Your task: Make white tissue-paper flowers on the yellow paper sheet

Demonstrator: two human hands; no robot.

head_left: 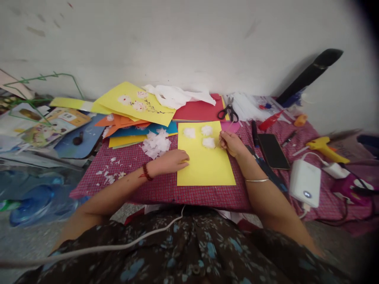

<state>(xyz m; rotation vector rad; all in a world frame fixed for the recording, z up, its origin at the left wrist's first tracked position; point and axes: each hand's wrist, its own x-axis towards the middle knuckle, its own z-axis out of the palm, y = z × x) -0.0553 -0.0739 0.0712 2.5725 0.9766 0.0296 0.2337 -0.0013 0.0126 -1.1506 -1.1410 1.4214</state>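
Note:
A yellow sheet of paper (207, 167) lies on the table with three white fluffy paper tufts near its top, one of them a tuft (209, 142) close to my right hand (231, 142). That hand is closed in a pinch at the sheet's right edge, with a thin pale stick (232, 125) poking up from the fingers; its lower end is hidden. My left hand (174, 161) rests on the sheet's left edge, fingers laid on the paper and holding nothing. Beside it sits a heap of white paper pieces (156, 143).
Black-handled scissors (227, 112) lie behind the sheet. A yellow flower picture (133, 103) tops coloured papers at the back left. On the right are a phone (272, 151), a white power bank (305, 182), a yellow glue gun (327, 149) and a red tube (271, 120).

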